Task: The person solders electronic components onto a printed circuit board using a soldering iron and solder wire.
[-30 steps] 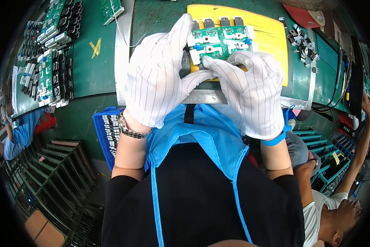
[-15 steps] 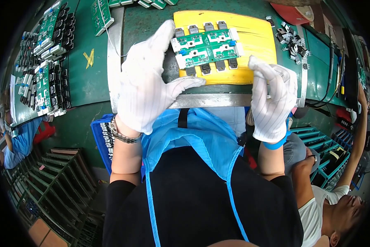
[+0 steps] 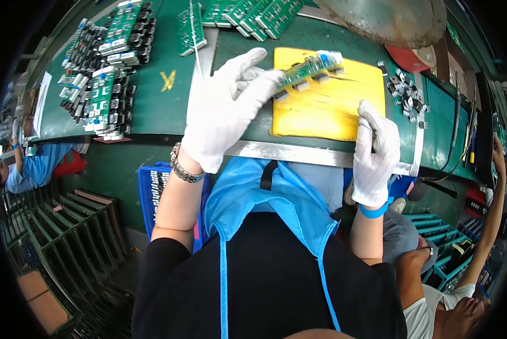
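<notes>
My left hand (image 3: 228, 104), in a white striped glove, pinches the left end of a green circuit board (image 3: 307, 71). The board is tilted up on edge, with dark components along its lower side and white and blue parts at its far right end; it is a little blurred. Under it lies a yellow pad (image 3: 327, 110) on the green workbench. My right hand (image 3: 376, 150), gloved too, hovers by the pad's right front corner with its fingers curled together. Whether anything small sits between those fingertips is hidden.
Rows of assembled boards (image 3: 118, 37) stand on the bench at left. More green boards (image 3: 259, 14) lie at the back. Loose black components (image 3: 406, 96) are heaped right of the pad. A round metal lamp shade (image 3: 389, 20) overhangs the far right. Another person (image 3: 434, 311) sits at right.
My left hand has taken hold of the circuit board, which lay flat on the yellow pad, and lifted and tilted it. My right hand stays curled near the pad. The view has shifted.
</notes>
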{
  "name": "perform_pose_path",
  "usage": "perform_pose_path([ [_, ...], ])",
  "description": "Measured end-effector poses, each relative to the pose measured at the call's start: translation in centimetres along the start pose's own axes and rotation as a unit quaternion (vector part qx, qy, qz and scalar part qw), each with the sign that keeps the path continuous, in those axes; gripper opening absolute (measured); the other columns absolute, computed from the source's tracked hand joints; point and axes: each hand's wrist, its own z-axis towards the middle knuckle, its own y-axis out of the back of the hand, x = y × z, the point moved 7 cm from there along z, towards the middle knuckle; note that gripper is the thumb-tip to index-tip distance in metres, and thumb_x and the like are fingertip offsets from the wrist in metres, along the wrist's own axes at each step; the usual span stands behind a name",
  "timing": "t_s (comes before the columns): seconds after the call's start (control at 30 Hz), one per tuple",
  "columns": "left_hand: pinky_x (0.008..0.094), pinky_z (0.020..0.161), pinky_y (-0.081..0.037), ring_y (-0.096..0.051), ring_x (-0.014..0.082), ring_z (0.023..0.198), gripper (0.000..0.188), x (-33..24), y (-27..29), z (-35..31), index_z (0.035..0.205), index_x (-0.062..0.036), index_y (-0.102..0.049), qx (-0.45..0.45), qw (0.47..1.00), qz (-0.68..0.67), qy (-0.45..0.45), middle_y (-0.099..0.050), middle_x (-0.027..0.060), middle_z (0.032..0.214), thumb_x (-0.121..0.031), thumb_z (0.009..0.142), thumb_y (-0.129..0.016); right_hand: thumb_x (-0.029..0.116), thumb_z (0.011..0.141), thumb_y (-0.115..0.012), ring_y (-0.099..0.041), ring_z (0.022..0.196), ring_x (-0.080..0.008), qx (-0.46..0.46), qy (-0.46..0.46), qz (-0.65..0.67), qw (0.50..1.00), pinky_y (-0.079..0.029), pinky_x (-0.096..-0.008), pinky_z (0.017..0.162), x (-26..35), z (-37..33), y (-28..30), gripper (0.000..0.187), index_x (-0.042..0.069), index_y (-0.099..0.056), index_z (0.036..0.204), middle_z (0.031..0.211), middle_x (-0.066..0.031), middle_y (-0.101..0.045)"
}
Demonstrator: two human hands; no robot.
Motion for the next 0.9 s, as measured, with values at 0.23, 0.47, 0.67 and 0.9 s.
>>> perform_pose_path([
  [0.23,0.0312,0.077,-0.053,-0.067,0.0190,0.086,0.035,-1.0,0.8,-1.5,0.123,0.0047,-0.062,-0.038,0.997,-0.063,-0.030,-0.070,0.0139,0.100,-0.018,0.096,-0.064,0.018,0.102,-0.053,-0.068,0.092,-0.0183,0.040,-0.159,0.259,0.952,-0.051,-0.0290,0.082,1.6,2.8,0.3,0.028,-0.002,-0.065,0.118,0.100,-0.0145,-0.072],
  [0.47,0.0363,0.089,-0.054,-0.062,0.0295,0.110,0.070,-6.0,-2.1,-4.3,0.135,0.0024,-0.053,-0.127,0.884,0.268,-0.360,-0.061,0.0184,0.128,-0.020,0.077,-0.084,0.015,0.097,-0.057,-0.062,0.091,-0.0355,0.171,-0.134,0.184,0.959,-0.050,-0.0372,0.080,2.4,3.6,-2.2,0.025,0.005,-0.062,0.120,0.110,-0.0162,-0.063],
  [0.67,0.0340,0.089,-0.056,-0.062,0.0299,0.111,0.071,-5.8,-1.5,-4.4,0.134,0.0037,-0.052,-0.124,0.910,0.229,-0.321,-0.061,0.0190,0.128,-0.012,0.074,-0.085,0.014,0.096,-0.057,-0.063,0.091,-0.0348,0.208,-0.092,0.112,0.967,-0.051,-0.0405,0.077,2.1,3.2,-2.0,0.026,0.005,-0.063,0.120,0.106,-0.0166,-0.063],
  [0.9,0.0290,0.084,-0.057,-0.067,0.0195,0.102,0.067,-2.6,-1.3,-3.9,0.139,0.0077,-0.043,-0.075,0.974,-0.202,-0.076,-0.062,0.0148,0.123,-0.007,0.084,-0.078,0.018,0.099,-0.058,-0.065,0.093,-0.0313,0.179,-0.206,0.234,0.933,-0.051,-0.0392,0.081,2.0,3.1,-2.8,0.027,0.004,-0.062,0.121,0.110,-0.0168,-0.065],
])
